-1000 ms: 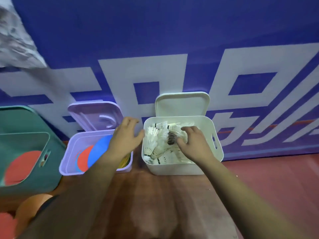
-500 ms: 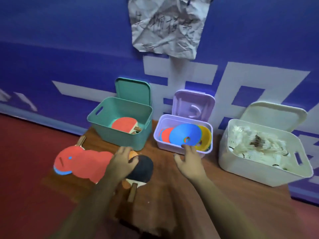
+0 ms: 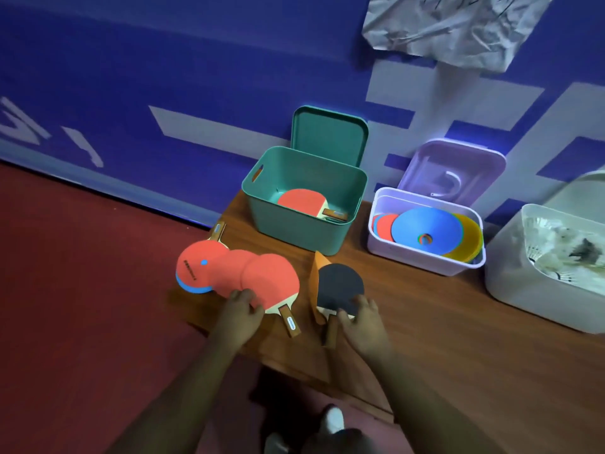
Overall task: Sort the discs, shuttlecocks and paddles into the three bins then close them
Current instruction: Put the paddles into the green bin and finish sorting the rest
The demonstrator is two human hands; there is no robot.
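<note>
Low in the middle of the frame my left grip (image 3: pixel 240 306) lies with its fingertips on the lower edge of the nearest of the red paddles (image 3: pixel 262 276), a row of overlapping round blades with matte rubber faces and short wooden handles. I cannot tell whether the fingers pinch that blade or only rest on it. Just to the right, my right grip (image 3: pixel 363 319) clasps the black paddle (image 3: pixel 340 286) at its neck, with the fingers on the dark, dull rubber and the thumb by the wooden handle. A thin orange wedge touches its left side. All of these lie on the brown wood-grain surface (image 3: pixel 442 322). Behind them, at centre frame, stands the green bin (image 3: pixel 294 234). It is smooth plastic with rounded corners and a slot handle, its green lid (image 3: pixel 329 136) is up, and one red paddle (image 3: pixel 302 201) lies flat inside. To its right, the purple bin (image 3: pixel 422 260) holds stacked glossy discs (image 3: pixel 425 227) in blue, red and yellow, and its purple lid (image 3: pixel 451 172) is raised. At the right edge, the white bin (image 3: pixel 510 276) is filled with feathery white shuttlecocks (image 3: pixel 556 253), which are blurred. A crumpled paper (image 3: pixel 451 27) hangs on the blue wall (image 3: pixel 163 77) at upper right.
</note>
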